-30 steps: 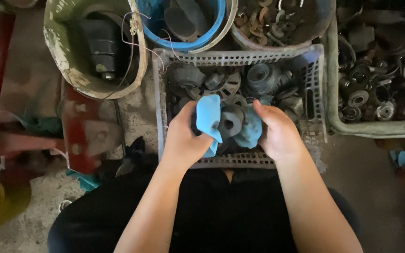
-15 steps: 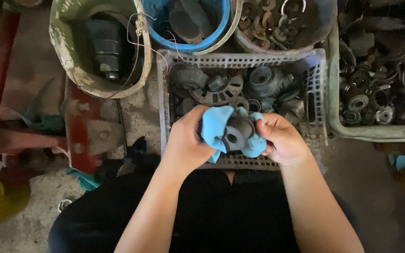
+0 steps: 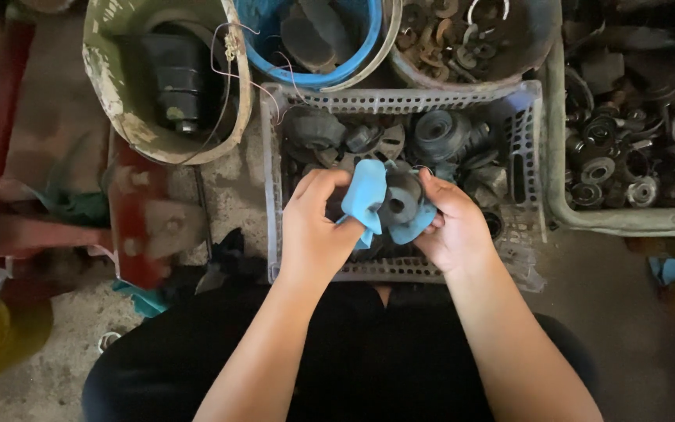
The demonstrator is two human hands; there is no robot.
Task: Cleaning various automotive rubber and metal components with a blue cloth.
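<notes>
Left hand pinching blue cloth against dark round part, likely wiping. Right hand curled under part, cradling for support. Both held over grey crate of similar parts. Bucket far left.

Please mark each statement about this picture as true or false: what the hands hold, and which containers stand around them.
1. Both hands hold a blue cloth around a dark round metal part. True.
2. The left hand and right hand work above a yellow bucket. False: they are above a grey plastic crate of metal parts.
3. A blue tub stands beyond the crate. True.
4. The crate is empty. False: it holds many dark parts.
5. The right hand holds a hammer. False: it holds the part and cloth.
</notes>
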